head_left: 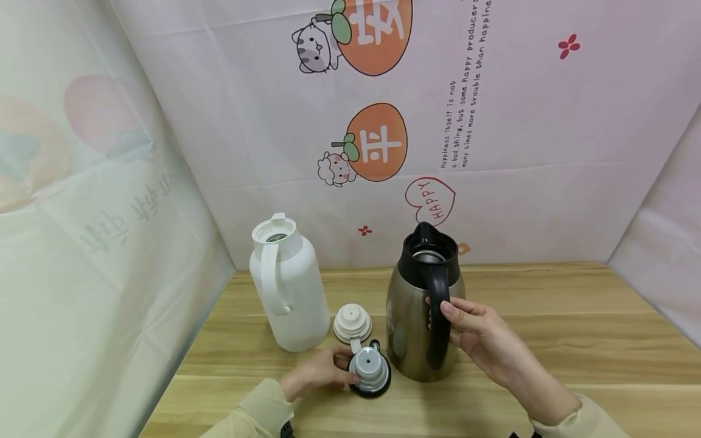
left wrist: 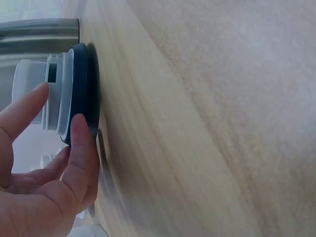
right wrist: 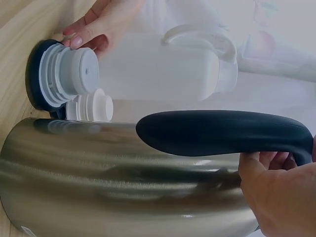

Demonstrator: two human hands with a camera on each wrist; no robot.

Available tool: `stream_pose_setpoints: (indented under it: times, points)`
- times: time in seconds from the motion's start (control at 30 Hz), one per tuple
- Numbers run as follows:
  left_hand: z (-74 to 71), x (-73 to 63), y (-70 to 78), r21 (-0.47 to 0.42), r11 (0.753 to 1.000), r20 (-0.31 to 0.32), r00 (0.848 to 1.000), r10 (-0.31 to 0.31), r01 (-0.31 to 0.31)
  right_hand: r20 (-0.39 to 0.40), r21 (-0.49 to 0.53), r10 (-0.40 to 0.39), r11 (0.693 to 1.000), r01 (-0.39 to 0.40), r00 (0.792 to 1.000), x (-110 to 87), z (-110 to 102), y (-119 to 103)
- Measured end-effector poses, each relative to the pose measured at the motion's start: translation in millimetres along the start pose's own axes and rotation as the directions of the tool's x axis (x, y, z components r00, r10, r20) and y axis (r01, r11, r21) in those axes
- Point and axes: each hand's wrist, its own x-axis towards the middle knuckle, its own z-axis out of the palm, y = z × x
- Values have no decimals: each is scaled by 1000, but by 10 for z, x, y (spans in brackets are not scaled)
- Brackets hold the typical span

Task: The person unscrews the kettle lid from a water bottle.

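Note:
On the table stands a steel vacuum jug (head_left: pixel 404 328) with a black collar and spout, its top uncovered. My right hand (head_left: pixel 479 331) grips the jug's black handle (right wrist: pixel 207 131) from the right side. A grey jug stopper with a black rim (head_left: pixel 368 368) lies upside down on the table, in front and to the left of the steel jug. My left hand (head_left: pixel 323 370) holds the stopper at its left side, with thumb and fingers on the plug and rim in the left wrist view. Behind it lies a white stopper (head_left: pixel 350 321), also plug side up.
A white vacuum jug (head_left: pixel 298 292), its top uncovered, stands at the left with its handle facing forward. A printed cloth (head_left: pixel 520 201) hangs behind the wooden table (head_left: pixel 547 340), and another cloth (head_left: pixel 98 292) hangs at the left side.

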Motion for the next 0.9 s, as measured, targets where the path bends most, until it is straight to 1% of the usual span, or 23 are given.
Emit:
stream_pose_setpoints:
  times: [0.1, 0.3, 0.37, 0.47, 0.53, 0.67, 0.8, 0.9]
  points:
    - [-7, 3, 23, 22, 1000, 18, 1000, -4, 4, 1, 7, -8, 1000, 8, 1000, 1, -1, 5]
    - [-8, -4, 15, 81, 997, 23, 1000, 3, -5, -15, -6, 7, 1000, -7, 1000, 16, -5, 4]
    - [0, -8, 8, 88, 996, 18, 1000, 3, -5, -23, -10, 13, 1000, -13, 1000, 23, -4, 6]
    - [15, -12, 8, 85, 996, 15, 1000, 1, -3, -12, -3, 7, 1000, -7, 1000, 31, 1, 11]
    - [24, -17, 15, 75, 997, 11, 1000, -8, 7, -2, 6, 2, 1000, -2, 1000, 32, 0, 14]
    - [4, -48, 30, 85, 996, 6, 1000, -22, 21, 8, 22, -2, 1000, 2, 1000, 25, -16, 22]
    - [-52, -101, 53, 120, 991, -4, 999, -51, 51, 37, 47, -9, 999, 7, 999, 25, -38, 47]
    - [-112, -143, 91, 156, 985, 5, 997, -82, 80, 66, 56, -29, 998, 25, 997, 27, -57, 71]
